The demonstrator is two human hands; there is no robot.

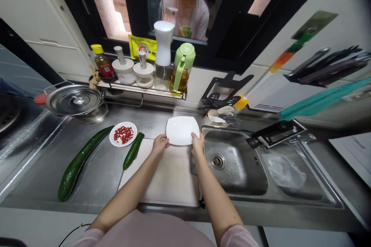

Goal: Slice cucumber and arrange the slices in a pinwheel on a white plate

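Note:
A white squarish plate (182,129) is held by its edges between my two hands, above the far end of the cutting board (171,173). My left hand (160,143) grips the plate's near left corner. On its right edge, my right hand (197,142) has the thumb on top and the fingers underneath, partly hidden. A short piece of cucumber (133,151) lies along the board's left edge. Beyond it sits a small white dish (112,137) of chopped red pieces. One long cucumber (78,164) rests on the steel counter at the left.
A wet steel sink (232,162) adjoins the board on the right, with a black faucet (275,134) over it. Seasoning jars and an oil bottle (181,69) stand on a rack behind. Knives fill a wall holder (327,65). A lidded steel pot (78,100) stands at left.

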